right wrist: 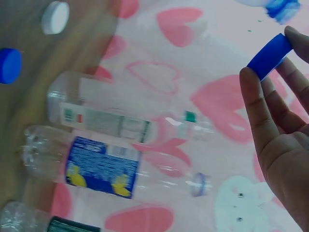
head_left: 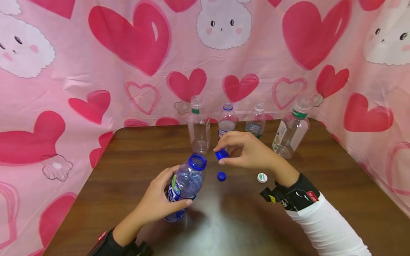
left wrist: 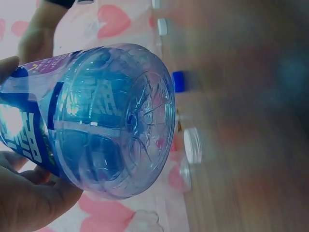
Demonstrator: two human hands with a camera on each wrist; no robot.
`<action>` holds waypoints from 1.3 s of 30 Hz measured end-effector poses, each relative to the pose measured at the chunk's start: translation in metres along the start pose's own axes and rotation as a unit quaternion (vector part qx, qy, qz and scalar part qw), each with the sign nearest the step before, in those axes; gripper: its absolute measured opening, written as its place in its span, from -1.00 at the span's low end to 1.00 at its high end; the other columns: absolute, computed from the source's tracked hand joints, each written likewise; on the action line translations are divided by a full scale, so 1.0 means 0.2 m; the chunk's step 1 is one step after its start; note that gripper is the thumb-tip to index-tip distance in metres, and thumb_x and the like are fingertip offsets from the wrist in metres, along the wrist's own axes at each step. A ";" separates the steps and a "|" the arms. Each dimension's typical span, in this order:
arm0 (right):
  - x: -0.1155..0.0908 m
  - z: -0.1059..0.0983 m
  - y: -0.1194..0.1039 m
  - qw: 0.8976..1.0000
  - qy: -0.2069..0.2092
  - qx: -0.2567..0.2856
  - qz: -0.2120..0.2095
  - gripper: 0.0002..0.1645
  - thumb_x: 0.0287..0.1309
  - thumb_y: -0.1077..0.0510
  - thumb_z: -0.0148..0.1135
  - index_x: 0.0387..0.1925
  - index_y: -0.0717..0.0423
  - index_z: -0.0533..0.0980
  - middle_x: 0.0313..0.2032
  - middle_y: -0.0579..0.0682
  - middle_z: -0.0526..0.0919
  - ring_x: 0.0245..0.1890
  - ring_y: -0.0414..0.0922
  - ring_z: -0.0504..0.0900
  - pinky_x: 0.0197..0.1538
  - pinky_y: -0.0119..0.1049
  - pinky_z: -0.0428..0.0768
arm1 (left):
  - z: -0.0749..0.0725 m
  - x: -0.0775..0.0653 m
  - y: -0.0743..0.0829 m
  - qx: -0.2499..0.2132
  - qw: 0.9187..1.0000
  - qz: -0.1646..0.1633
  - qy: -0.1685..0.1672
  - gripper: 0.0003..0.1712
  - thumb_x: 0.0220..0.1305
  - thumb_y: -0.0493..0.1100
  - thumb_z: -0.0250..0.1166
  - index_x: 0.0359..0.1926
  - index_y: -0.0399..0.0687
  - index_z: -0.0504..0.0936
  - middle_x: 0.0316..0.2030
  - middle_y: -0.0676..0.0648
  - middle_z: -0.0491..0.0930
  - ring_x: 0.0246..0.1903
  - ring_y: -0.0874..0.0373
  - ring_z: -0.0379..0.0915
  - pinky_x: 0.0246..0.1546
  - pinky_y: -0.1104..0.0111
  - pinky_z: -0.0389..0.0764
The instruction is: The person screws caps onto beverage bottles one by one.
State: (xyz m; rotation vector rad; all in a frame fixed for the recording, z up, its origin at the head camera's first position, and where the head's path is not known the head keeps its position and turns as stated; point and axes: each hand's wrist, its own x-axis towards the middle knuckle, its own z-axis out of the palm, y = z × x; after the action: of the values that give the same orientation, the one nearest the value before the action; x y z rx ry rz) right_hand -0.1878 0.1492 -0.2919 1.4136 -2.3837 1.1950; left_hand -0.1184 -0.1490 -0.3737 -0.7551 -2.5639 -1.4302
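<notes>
My left hand (head_left: 160,199) grips a clear plastic bottle (head_left: 189,181) with a blue label and a blue neck ring. The bottle leans to the right, its mouth uncapped; in the left wrist view its ridged base (left wrist: 140,121) faces the camera, lifted off the table. Just right of the bottle's mouth, my right hand (head_left: 250,151) pinches a blue bottle cap (head_left: 221,154) between thumb and fingers. Cap and bottle are apart. The right wrist view shows the cap (right wrist: 270,57) edge-on, with the bottle's blue neck (right wrist: 282,9) at the top edge.
On the brown table lie another blue cap (head_left: 221,176) and a white cap (head_left: 262,178). Uncapped clear bottles stand along the back: a tall one (head_left: 198,131), a blue-ringed one (head_left: 226,122), a smaller one (head_left: 255,122) and a large one (head_left: 291,133). A heart-patterned cloth hangs behind.
</notes>
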 end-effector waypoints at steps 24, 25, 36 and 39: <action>-0.05 -0.01 -0.13 0.998 -0.035 0.015 -0.055 -0.58 -0.05 0.24 0.52 -0.07 0.12 0.66 -0.08 -0.04 0.64 -0.08 -0.15 0.60 -0.18 -0.27 0.68 | 0.08 0.08 0.05 0.026 0.996 0.046 -0.067 -0.07 -0.10 0.16 0.53 0.34 0.27 0.36 0.00 0.13 0.48 -0.10 0.20 0.45 -0.17 0.31 0.62; -0.05 -0.01 -0.13 0.998 -0.036 0.015 -0.056 -0.59 -0.04 0.24 0.52 -0.07 0.13 0.66 -0.08 -0.03 0.64 -0.08 -0.14 0.60 -0.18 -0.24 0.68 | 0.08 0.08 0.04 0.026 0.996 0.048 -0.065 -0.07 -0.10 0.16 0.53 0.34 0.27 0.37 0.00 0.13 0.48 -0.10 0.20 0.45 -0.17 0.31 0.62; -0.06 0.02 -0.11 0.996 -0.032 0.000 -0.080 -0.59 -0.06 0.27 0.51 -0.08 0.19 0.66 -0.08 0.05 0.67 -0.06 -0.05 0.62 -0.13 -0.22 0.67 | 0.09 0.07 0.02 0.029 0.997 0.070 -0.034 -0.04 -0.18 0.05 0.59 0.33 0.19 0.42 -0.02 0.11 0.49 -0.11 0.20 0.45 -0.16 0.29 0.62; -0.05 0.02 -0.12 0.996 -0.039 -0.006 -0.080 -0.58 -0.07 0.28 0.52 -0.08 0.19 0.67 -0.06 0.04 0.67 -0.04 -0.06 0.61 -0.11 -0.23 0.67 | 0.10 0.06 0.01 0.027 0.997 0.075 -0.019 -0.03 -0.22 0.03 0.62 0.31 0.12 0.45 -0.02 0.10 0.50 -0.11 0.19 0.45 -0.16 0.28 0.62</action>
State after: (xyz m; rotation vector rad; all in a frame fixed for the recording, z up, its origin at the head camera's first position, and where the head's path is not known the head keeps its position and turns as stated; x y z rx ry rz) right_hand -0.1620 0.1465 -0.2855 1.6418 -2.2709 1.1030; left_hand -0.1262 -0.1270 -0.3800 -0.9519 -2.5014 -1.3094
